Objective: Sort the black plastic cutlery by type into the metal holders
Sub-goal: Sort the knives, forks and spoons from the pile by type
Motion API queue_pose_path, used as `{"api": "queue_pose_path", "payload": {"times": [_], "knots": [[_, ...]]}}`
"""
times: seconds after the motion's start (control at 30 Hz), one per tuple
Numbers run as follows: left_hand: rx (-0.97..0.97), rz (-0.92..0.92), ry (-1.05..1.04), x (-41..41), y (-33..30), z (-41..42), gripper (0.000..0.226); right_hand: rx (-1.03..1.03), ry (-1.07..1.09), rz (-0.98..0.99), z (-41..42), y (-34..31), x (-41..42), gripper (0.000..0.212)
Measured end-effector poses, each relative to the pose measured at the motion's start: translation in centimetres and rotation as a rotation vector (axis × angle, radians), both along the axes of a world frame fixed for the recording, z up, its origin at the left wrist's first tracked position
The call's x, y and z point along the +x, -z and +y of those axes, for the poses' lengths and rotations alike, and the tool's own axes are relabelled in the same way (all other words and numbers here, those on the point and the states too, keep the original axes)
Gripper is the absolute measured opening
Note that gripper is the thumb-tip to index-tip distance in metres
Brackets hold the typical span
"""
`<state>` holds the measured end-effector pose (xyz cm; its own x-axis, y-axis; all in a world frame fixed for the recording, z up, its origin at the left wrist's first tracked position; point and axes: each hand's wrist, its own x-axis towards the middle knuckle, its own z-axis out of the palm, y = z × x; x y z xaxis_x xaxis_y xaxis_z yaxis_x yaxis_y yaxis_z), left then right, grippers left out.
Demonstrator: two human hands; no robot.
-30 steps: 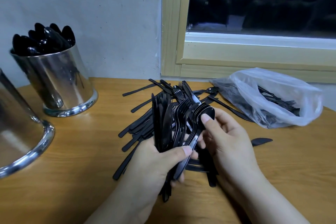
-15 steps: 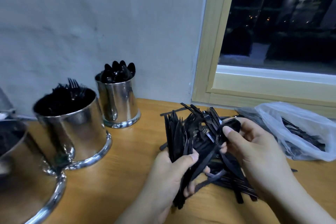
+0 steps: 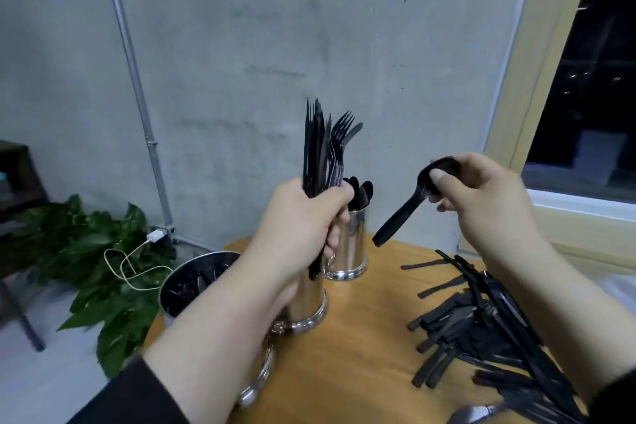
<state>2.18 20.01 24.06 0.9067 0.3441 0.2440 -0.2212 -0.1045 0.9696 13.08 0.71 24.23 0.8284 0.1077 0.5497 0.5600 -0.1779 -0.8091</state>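
My left hand (image 3: 303, 217) is raised and grips an upright bundle of black knives and forks (image 3: 321, 148). My right hand (image 3: 481, 189) holds a single black spoon (image 3: 409, 203) by its bowl, handle pointing down-left, above and to the right of the far metal holder (image 3: 351, 244), which has spoons in it. A second metal holder (image 3: 306, 303) stands nearer, mostly hidden behind my left wrist. A wider metal holder (image 3: 192, 279) with black cutlery sits at the table's left edge. A loose pile of black cutlery (image 3: 481, 330) lies on the wooden table (image 3: 361, 372) at the right.
A concrete wall with a pipe (image 3: 137, 89) stands behind the table. Green plant leaves (image 3: 103, 251) and a white charger cable (image 3: 130, 262) lie on the floor at the left. A wooden window frame (image 3: 537, 79) is at the right.
Both hands have lifted off the pile. The right hand has pulled one spoon out of the bundle and carried it toward the far holder. The view has swung left and up.
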Motion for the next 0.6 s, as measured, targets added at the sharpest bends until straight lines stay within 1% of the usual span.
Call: {"api": "queue_pose_path", "payload": {"times": [0.13, 0.27, 0.4, 0.5, 0.6], "knots": [[0.012, 0.015, 0.031, 0.8, -2.7, 3.9, 0.021, -0.087, 0.053, -0.048, 3.8, -1.9, 3.2, 0.006], [-0.005, 0.162, 0.093, 2.9, -2.2, 7.8, 0.018, -0.168, 0.105, -0.07, 7.2, -2.2, 7.6, 0.005], [0.03, 0.242, 0.109, 4.5, -1.6, 10.6, 0.023, -0.304, 0.146, -0.083, 9.9, -1.5, 11.3, 0.006], [0.034, 0.257, 0.113, 5.6, -1.3, 12.1, 0.021, -0.435, 0.184, -0.115, 11.6, -0.3, 13.4, 0.009], [0.045, 0.252, 0.116, 6.6, -0.8, 13.3, 0.019, -0.56, 0.224, -0.105, 13.1, 1.5, 15.6, 0.012]]}}
